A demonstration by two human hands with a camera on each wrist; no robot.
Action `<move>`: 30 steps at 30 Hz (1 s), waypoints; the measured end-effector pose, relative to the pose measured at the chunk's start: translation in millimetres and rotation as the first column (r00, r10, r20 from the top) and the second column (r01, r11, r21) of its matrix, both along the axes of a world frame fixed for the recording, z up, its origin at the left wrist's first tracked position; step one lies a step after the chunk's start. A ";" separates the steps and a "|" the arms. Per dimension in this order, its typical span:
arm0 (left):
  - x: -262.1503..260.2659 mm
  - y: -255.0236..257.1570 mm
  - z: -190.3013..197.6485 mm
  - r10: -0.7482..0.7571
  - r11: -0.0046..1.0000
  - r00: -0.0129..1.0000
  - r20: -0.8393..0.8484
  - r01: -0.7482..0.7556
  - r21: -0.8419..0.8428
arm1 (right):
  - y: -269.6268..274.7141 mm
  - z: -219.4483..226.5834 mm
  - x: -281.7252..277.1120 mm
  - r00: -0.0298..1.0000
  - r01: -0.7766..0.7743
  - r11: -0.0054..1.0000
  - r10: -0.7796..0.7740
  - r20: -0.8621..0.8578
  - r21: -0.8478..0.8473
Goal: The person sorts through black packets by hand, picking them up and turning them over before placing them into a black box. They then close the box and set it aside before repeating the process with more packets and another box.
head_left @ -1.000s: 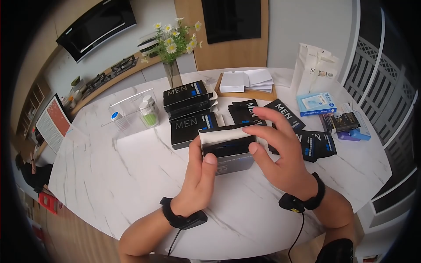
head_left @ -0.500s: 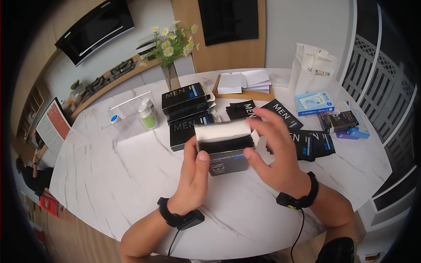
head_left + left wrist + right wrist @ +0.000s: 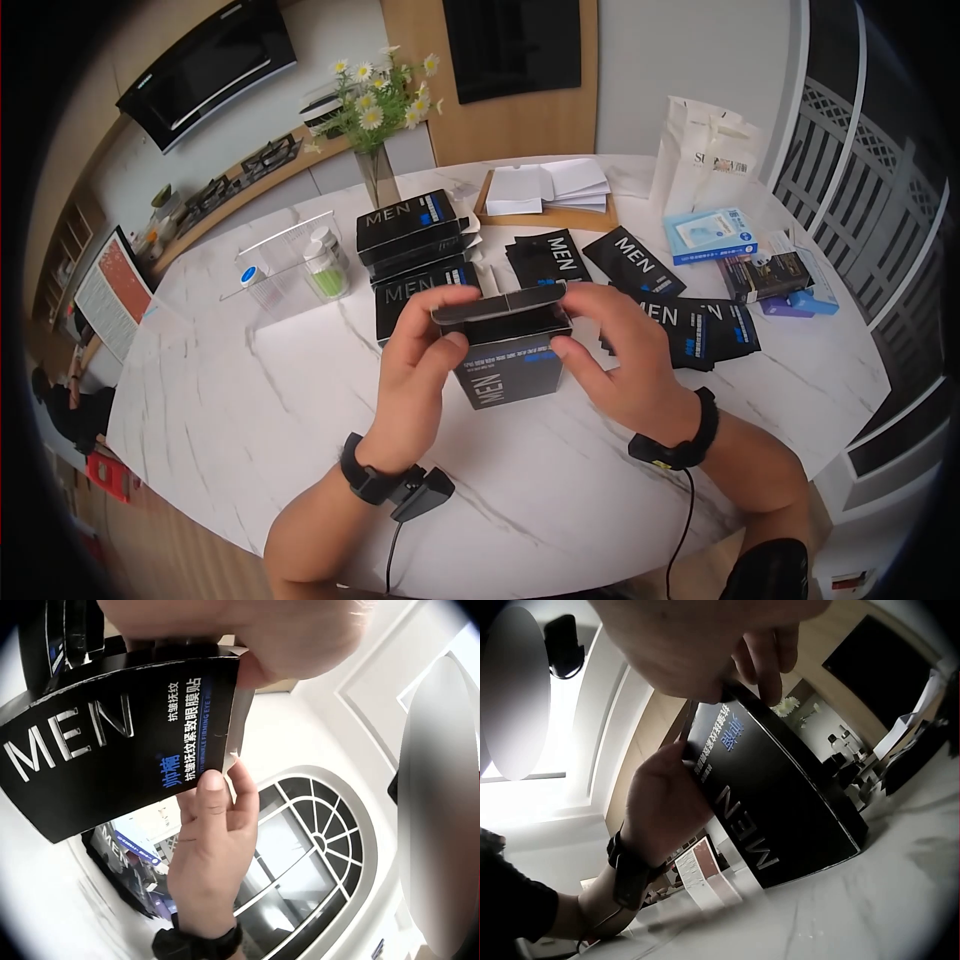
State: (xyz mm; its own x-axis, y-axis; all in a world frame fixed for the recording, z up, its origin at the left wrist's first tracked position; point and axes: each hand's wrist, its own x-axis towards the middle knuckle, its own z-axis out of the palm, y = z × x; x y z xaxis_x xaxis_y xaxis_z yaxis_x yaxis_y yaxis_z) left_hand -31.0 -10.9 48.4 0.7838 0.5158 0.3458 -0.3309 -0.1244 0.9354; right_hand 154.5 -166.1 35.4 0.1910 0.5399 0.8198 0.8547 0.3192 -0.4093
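Observation:
A black MEN box (image 3: 508, 375) stands upright between the two hands, its dark top flap tilted over the opening. The left hand (image 3: 405, 385) grips the box's left edge, thumb on the near face and fingers at the flap. On the other side, the right hand (image 3: 632, 370) pinches the right edge and the flap's corner. In the left wrist view the box (image 3: 112, 742) shows its lettered face, with the right hand (image 3: 214, 847) at its edge. The right wrist view has the box (image 3: 772, 795) tilted, the left hand (image 3: 664, 802) behind it.
Stacked black boxes (image 3: 405, 232) stand behind the held box. Several black sachets (image 3: 635, 262) lie to the right, near blue and dark boxes (image 3: 712, 237) and a paper bag (image 3: 708, 155). Farther back are a wooden tray (image 3: 490, 217), a flower vase (image 3: 377, 178) and a clear organizer with bottles (image 3: 325, 270).
The box's flap, raised with its white inner side showing, has come down toward the opening. The left hand's fingers have moved up onto the flap, and the right hand has closed in on the right edge.

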 end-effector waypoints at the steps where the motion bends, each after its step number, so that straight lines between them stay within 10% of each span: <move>1: -1.9 -4.0 -2.5 0.021 0.999 1.000 0.021 -0.022 0.048 | 0.2 -3.7 -6.5 0.984 -0.044 0.999 0.046 -0.170 0.015; 5: -5.6 8.8 -13.7 0.084 0.778 0.983 0.161 -0.165 0.607 | -4.6 -2.0 -2.2 0.997 -0.028 0.999 0.024 -0.077 -0.043; 9: -9.9 18.0 -16.4 0.067 0.682 0.989 0.133 -0.143 0.717 | -4.8 -2.6 8.7 0.991 -0.070 0.997 0.073 0.111 -0.030; 30: -11.2 18.0 -7.9 0.095 0.613 0.985 0.141 -0.169 0.772 | -4.4 -1.7 6.0 0.995 -0.097 0.995 0.096 0.025 0.014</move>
State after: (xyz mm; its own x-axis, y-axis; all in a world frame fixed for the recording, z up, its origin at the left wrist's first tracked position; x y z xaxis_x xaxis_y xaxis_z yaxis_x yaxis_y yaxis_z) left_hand -42.2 7.1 40.5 0.6806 0.1189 0.7230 -0.3173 -0.8416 0.4371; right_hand 160.4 -170.6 33.6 0.1182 0.5420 0.8321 0.8293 0.4069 -0.3829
